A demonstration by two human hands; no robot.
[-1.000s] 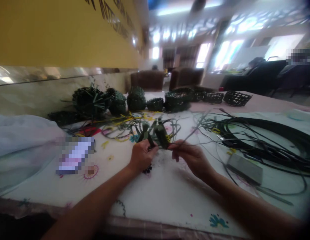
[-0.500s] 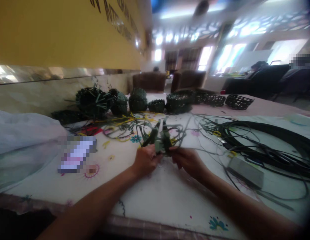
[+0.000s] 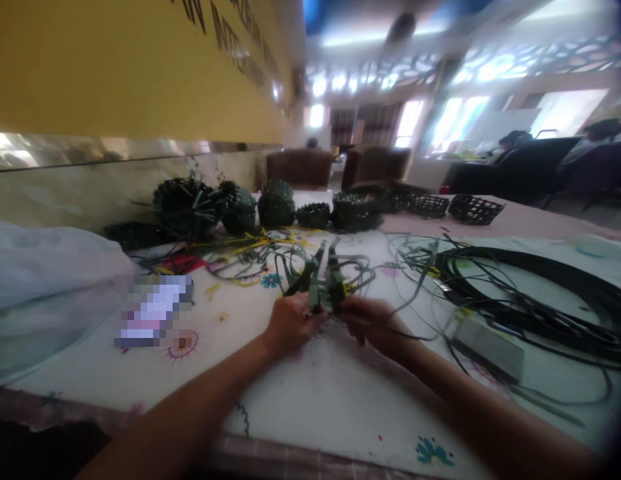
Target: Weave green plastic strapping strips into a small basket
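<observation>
Blurred room [image 3: 360, 123], hands [image 3: 290, 325] [image 3: 377, 322] partly hiding green strips [image 3: 334, 279]

On my feed, I have the strip work [image 3: 326, 280] between the left hand [image 3: 291, 325] and the right hand [image 3: 375, 323] above the table [image 3: 315, 407], with a row of baskets [image 3: 313, 215] behind it and 2 chairs [image 3: 300, 168] beyond. To my left lies what looks like a phone [image 3: 155, 310], then a bag [image 3: 45, 293]; to my right, a coil [image 3: 560, 273] with a block [image 3: 487, 352] before it.
</observation>
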